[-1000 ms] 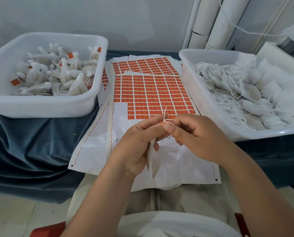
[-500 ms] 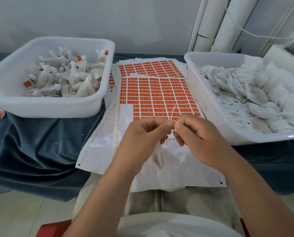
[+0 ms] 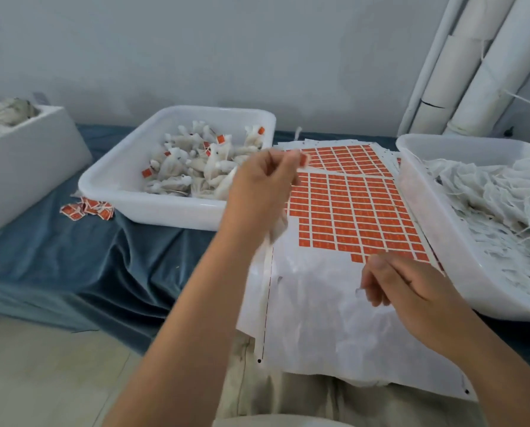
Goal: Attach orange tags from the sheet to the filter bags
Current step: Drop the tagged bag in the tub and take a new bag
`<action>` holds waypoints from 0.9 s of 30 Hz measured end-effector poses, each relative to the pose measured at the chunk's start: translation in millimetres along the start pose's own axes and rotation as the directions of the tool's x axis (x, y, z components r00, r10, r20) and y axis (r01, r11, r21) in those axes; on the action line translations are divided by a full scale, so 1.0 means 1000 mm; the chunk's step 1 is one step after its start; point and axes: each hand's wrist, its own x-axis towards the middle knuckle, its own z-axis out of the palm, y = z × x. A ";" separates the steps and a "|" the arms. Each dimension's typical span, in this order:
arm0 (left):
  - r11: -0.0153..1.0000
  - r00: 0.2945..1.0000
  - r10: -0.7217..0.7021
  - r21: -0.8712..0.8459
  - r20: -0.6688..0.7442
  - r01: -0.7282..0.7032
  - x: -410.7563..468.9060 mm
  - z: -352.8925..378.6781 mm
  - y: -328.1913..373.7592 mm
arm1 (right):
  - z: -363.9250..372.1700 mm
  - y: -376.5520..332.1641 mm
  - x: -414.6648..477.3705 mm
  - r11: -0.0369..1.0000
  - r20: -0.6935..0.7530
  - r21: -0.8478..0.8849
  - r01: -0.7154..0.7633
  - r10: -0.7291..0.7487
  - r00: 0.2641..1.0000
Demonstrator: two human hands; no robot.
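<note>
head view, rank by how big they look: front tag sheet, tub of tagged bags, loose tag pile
front tag sheet
tub of tagged bags
loose tag pile
The sheet lies nearer the camera, so first place is unsure.

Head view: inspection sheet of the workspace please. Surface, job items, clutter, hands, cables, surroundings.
Surface: blue cloth, creased, draped over the front edge.
Job's things: tag sheet lies between two white tubs, near rows already peeled; left tub holds tagged bags; right tub holds untagged bags.
Clutter: loose orange tags on the cloth beside the left tub; white box far left.
Hands: left hand raised, grips a filter bag, blurred; right hand over the sheet, loosely curled, nothing seen in it.
Cables: white cord by the pipes.
Surroundings: white pipes against a pale wall.
</note>
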 end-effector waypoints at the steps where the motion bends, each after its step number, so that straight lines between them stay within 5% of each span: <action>1: 0.999 0.998 0.049 0.006 -0.032 -0.049 0.015 -0.009 0.004 | 0.000 -0.001 0.000 1.000 0.017 0.000 -0.008 0.008 1.000; 5: 0.982 0.971 0.183 -0.013 -0.155 -0.188 0.088 -0.037 0.020 | 0.001 -0.001 -0.002 0.995 0.126 -0.083 -0.063 0.073 0.989; 8: 0.990 0.979 0.140 0.016 -0.149 -0.139 0.135 -0.046 0.020 | 0.002 0.001 -0.002 0.987 0.180 -0.153 -0.045 0.073 0.981; 10: 0.953 0.993 0.087 0.297 -0.078 -0.060 0.157 -0.053 0.014 | 0.001 0.002 -0.002 0.981 0.204 -0.190 -0.037 0.077 0.976; 12: 0.774 0.999 -0.041 0.633 0.009 0.026 0.167 -0.061 0.005 | -0.002 0.003 -0.002 0.977 0.217 -0.212 -0.027 0.074 0.973; 15: 0.585 0.990 -0.140 0.809 0.024 0.063 0.167 -0.066 -0.010 | -0.009 0.004 -0.003 0.973 0.216 -0.233 -0.012 0.063 0.974; 21: 0.644 0.991 0.131 0.759 0.022 -0.102 0.139 -0.058 -0.006 | -0.014 0.007 -0.001 0.964 0.142 -0.257 0.062 -0.025 0.989; 27: 0.749 0.927 0.306 0.546 0.217 -0.375 0.043 -0.009 0.013 | -0.019 0.004 -0.001 0.953 -0.017 -0.277 0.126 -0.136 0.991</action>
